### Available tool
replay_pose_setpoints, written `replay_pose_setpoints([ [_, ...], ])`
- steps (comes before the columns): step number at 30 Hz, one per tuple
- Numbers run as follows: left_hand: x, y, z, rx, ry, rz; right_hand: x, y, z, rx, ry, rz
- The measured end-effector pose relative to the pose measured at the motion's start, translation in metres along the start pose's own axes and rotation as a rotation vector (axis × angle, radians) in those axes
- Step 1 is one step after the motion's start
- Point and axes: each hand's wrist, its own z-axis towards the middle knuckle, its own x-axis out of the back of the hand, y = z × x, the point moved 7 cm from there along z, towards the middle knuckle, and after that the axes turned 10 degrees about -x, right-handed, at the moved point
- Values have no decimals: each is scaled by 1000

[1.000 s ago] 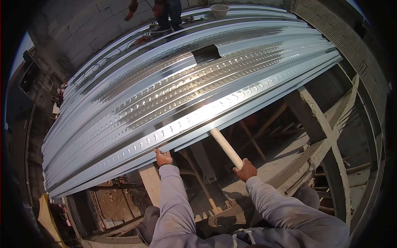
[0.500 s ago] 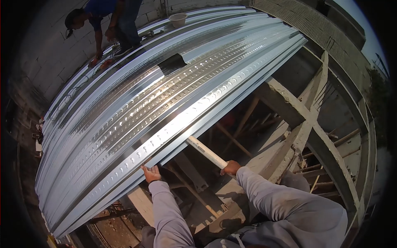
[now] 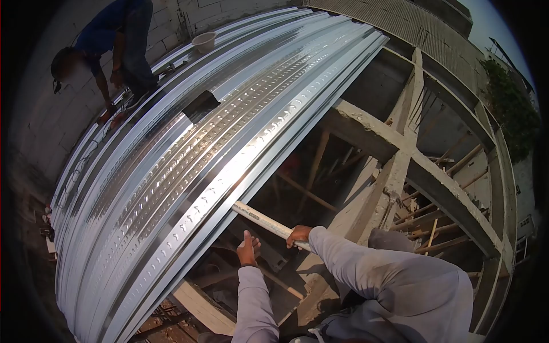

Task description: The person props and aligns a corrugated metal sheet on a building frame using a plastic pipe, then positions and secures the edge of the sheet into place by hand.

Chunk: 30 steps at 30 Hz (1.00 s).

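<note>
Right hand [image 3: 299, 236] curls around a pale pole [image 3: 264, 221] that reaches leftward to ribbed metal sheets [image 3: 229, 154]. Left hand [image 3: 249, 249], loosely open, is below the pole's far end, apart from it. Concrete beams [image 3: 423, 157] spread rightward; a co-worker [image 3: 117, 46] bends far ahead, left.

We see silver metal sheets [image 3: 194, 171] patterned with rows of curved bumps and long straight ridges, a black patch [image 3: 201, 107] towards ten o'clock, a blue shirt [image 3: 97, 37] beyond it, an off-white bowl [image 3: 204, 41] at eleven, green foliage [image 3: 509, 108] between two and three, pale grey sleeves [image 3: 349, 257] and a cream pole [image 3: 263, 220].
</note>
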Motion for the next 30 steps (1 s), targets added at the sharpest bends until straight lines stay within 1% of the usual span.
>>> replay_pose_setpoints([
  [1,-24,-25,7,-27,-101,-73,0,2,1,-6,-21,24],
  [3,-63,-40,-3,-60,-245,-111,-1,3,2,-32,-63,11],
  [5,-80,-40,-18,19,-287,-147,-8,1,3,1,-181,77],
  [7,-78,-43,-12,-16,-250,-199,-11,4,8,-6,-188,145],
  [8,-77,-37,-12,-52,-244,-204,-9,6,10,-33,-146,118],
  [9,-76,-20,-16,-150,-204,-160,-9,5,7,-43,-154,115],
  [11,-79,-15,-7,-127,-186,-153,-7,3,1,-60,-160,109],
  [14,-102,-8,2,-115,-149,-451,-10,7,11,-82,-201,120],
  [15,-103,-11,7,-118,-121,-409,-10,5,9,-98,-211,120],
  [16,-105,-15,10,-117,-95,-371,-9,3,8,-67,-189,-4],
  [17,-106,-21,13,-111,-70,-327,-1,-1,6,4,-107,-254],
  [18,-105,-25,15,-106,0,-298,5,-6,3,76,-26,-496],
  [19,-101,-26,15,-139,101,-162,6,-20,-11,149,58,-736],
  [20,-96,-25,14,-171,202,-27,7,-24,-32,214,43,-926],
  [21,-90,-22,11,-201,302,108,7,-19,-56,241,44,-997],
  [22,-87,-4,-4,-158,327,196,12,-12,-73,268,44,-1069],
  [23,-84,0,-8,-138,331,251,18,4,-83,363,96,-1102],
  [24,-82,2,-10,-120,332,305,26,23,-96,403,177,-1035],
  [26,-82,4,-14,-93,323,386,28,74,-103,310,205,-801],
  [28,-78,5,-13,-87,304,448,0,109,-106,447,379,-586],
  [29,-77,10,-14,-87,309,446,-6,114,-108,511,460,-476],
  [30,-78,15,-18,-78,315,441,-4,119,-101,416,500,-463],
])
